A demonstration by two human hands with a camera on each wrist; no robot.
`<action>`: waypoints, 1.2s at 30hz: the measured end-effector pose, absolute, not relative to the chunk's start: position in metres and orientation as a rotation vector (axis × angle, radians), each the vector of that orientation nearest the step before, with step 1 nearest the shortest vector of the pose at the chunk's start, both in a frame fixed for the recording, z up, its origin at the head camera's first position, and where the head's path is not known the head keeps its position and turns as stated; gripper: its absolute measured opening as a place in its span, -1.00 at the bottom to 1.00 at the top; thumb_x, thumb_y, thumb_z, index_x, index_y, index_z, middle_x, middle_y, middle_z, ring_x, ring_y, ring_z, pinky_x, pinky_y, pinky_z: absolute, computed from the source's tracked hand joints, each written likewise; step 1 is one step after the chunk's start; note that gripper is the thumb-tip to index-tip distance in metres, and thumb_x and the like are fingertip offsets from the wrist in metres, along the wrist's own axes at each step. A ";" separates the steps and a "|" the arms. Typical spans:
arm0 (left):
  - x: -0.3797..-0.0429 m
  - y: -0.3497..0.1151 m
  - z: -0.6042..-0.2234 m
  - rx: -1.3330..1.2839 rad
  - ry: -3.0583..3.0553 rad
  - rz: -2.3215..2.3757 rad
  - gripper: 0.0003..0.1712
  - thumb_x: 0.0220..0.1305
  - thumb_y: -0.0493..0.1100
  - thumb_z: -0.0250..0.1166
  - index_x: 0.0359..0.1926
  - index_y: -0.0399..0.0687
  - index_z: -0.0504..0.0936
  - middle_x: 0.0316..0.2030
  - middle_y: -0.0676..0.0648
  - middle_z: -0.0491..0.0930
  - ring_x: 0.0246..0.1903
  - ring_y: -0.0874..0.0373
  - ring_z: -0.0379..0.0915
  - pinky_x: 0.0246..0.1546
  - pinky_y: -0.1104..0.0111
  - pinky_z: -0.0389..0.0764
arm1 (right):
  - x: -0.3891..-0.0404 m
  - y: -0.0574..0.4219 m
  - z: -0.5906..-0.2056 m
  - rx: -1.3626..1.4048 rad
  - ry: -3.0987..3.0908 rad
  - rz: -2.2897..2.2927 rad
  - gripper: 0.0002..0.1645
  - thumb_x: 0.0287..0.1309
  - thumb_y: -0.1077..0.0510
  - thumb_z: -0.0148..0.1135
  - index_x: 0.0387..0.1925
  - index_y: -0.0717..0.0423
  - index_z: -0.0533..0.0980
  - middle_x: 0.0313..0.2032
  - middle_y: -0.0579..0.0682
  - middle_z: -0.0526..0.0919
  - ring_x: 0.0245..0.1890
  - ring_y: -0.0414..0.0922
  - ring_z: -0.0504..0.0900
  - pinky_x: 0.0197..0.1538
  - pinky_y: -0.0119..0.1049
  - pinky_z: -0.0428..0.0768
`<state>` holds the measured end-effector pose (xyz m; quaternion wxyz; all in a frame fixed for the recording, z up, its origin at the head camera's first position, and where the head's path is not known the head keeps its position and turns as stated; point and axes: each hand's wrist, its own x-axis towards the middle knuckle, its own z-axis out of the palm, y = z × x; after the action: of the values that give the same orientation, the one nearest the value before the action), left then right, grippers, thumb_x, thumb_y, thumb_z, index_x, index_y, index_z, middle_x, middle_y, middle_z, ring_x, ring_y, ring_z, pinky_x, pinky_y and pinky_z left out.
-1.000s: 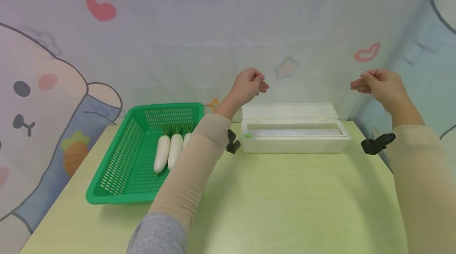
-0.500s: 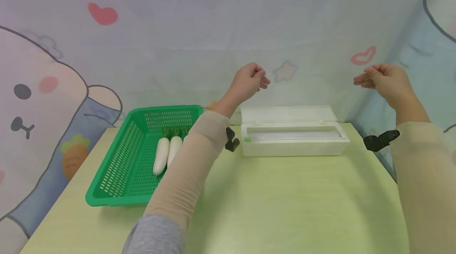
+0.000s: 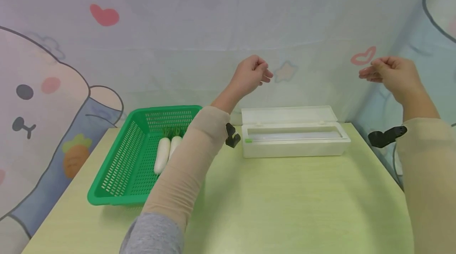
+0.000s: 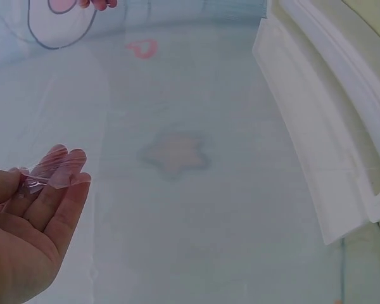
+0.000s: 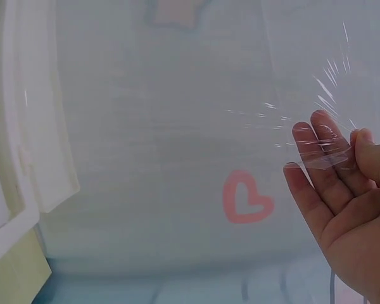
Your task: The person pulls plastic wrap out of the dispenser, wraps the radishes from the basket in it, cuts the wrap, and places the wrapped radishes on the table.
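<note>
Clear cling film is stretched between my hands; bright creases fan out from the right thumb. My left hand pinches one corner between thumb and index finger, and a crumpled fold of film lies over its fingers in the left wrist view. My right hand pinches the other corner, with its remaining fingers extended behind the film. Both hands are raised above a white cling film dispenser, whose lid stands open at the back. A green slider sits at the left end of its cutting rail.
A green plastic basket stands on the table at left, holding white radishes with green stems. My left forearm covers its right side. A patterned cloth hangs behind the table. Black wrist mounts stick out from both sleeves.
Both hands have risen, the right one also shifting rightward, still pinching the film. The left forearm now hides more of the radishes. The head view has tilted slightly upward.
</note>
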<state>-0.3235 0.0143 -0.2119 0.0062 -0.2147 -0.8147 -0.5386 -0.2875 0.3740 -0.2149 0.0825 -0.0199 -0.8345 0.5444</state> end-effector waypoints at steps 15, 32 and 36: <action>-0.316 0.010 -0.197 -0.716 -2.548 -1.679 -0.80 0.51 -0.12 -0.05 -0.12 -0.12 0.46 -0.15 -0.09 0.67 -0.18 0.18 0.60 -0.11 0.35 0.58 | -0.283 0.381 -0.209 0.021 -2.470 1.532 -0.60 0.30 -0.21 -0.04 -0.09 -0.03 0.44 -0.39 -0.50 0.67 -0.34 -0.56 0.61 0.46 -0.21 -0.01; -0.238 -0.004 -0.218 -1.239 -2.536 -1.284 -0.86 0.46 -0.25 0.02 -0.19 -0.23 0.49 -0.28 -0.07 0.51 -0.27 0.17 0.48 -0.25 0.50 0.55 | -0.228 0.413 -0.277 1.034 -1.846 1.903 -0.77 0.37 0.45 -0.15 -0.21 0.45 0.47 -0.16 0.04 0.68 -0.11 -0.18 0.68 -0.09 -0.47 0.61; -0.216 -0.007 -0.229 -1.386 -2.460 -1.104 -0.89 0.43 -0.29 0.07 -0.24 -0.22 0.51 -0.35 -0.05 0.44 -0.32 0.18 0.34 -0.26 0.54 0.42 | -0.217 0.432 -0.301 1.244 -1.807 1.918 -0.66 0.37 0.50 -0.25 -0.20 0.37 0.51 -0.17 0.06 0.63 -0.10 -0.18 0.64 -0.04 -0.45 0.59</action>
<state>-0.2163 -0.0065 -0.2289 0.0548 -0.4564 -0.8103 -0.3635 -0.2172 0.4316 -0.3006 0.1133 0.4242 -0.6161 0.6540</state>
